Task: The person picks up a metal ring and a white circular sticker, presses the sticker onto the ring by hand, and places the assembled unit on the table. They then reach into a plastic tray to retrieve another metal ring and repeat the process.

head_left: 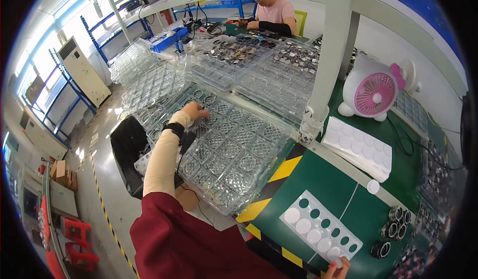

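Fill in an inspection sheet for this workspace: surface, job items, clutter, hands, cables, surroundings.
Surface: green bench top, edged with black-and-yellow tape.
Job items: clear compartment tray holding rings; white sheet with one row of discs, one of open holes.
Clutter: pink-and-white fan, stacked white sheets, loose black-and-silver rings.
Hands: left hand at the tray's far end, grip unclear; right hand with fingers at a disc, grip unclear.
Cables: dark cable right of the fan.
Surroundings: seated co-worker, red stools, blue shelving.
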Demonstrator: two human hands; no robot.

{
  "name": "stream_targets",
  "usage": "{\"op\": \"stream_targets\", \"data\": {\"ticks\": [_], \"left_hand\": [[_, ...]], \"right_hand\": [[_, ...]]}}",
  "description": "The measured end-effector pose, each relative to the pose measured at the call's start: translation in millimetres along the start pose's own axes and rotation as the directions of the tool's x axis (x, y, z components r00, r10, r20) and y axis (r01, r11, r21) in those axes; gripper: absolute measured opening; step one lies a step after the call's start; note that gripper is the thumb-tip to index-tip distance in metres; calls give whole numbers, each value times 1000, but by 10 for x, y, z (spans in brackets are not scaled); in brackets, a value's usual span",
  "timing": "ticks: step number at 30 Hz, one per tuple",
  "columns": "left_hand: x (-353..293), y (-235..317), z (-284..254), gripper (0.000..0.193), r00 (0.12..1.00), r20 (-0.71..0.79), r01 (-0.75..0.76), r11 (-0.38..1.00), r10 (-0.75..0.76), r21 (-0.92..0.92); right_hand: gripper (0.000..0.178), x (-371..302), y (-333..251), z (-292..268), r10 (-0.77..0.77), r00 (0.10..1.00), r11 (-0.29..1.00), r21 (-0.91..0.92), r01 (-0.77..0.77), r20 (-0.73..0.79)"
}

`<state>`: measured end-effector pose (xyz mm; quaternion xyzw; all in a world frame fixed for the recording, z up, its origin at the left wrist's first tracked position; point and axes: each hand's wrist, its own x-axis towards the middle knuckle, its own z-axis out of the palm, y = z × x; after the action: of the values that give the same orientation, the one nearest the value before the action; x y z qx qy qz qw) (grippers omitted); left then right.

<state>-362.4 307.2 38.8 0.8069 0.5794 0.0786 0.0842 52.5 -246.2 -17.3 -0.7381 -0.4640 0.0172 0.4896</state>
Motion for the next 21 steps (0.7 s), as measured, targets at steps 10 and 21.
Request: {"op": "stream_targets", "data": {"ticks": [10,21], "left_hand": [[375,170,358,46,929,-352,-100,993,114,59],[-350,132,-244,44,962,19,268,957,-271,109]], "right_hand": [[21,29,-50,33,-35,999,996,-79,37,22],[21,38,-123,29,-38,999,993,-108,39,18]]}}
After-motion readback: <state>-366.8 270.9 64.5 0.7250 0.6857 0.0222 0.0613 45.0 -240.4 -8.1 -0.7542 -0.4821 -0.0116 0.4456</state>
